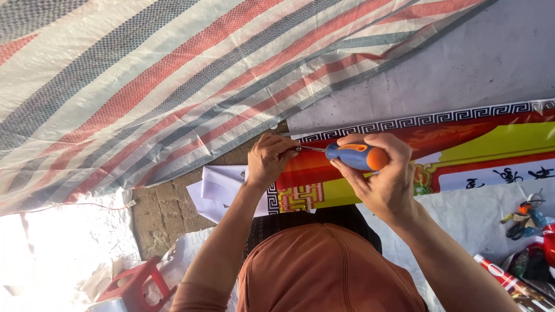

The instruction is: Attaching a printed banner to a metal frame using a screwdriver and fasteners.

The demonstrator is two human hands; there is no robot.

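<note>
The right hand (pixel 381 173) was clenched around a blue-and-orange plastic-handled screwdriver (pixel 354 156), held level in front of a red, yellow and green printed banner (pixel 480 144). The left hand (pixel 269 159) pinched the thin metal shaft (pixel 309 149) near its tip. The tool looked light and rigid, its fat handle offering the surest hold, the bare shaft likely slippery. Above hung a red, grey and white striped woven tarpaulin (pixel 173 75); a red plastic stool (pixel 139 283) stood below.
</note>
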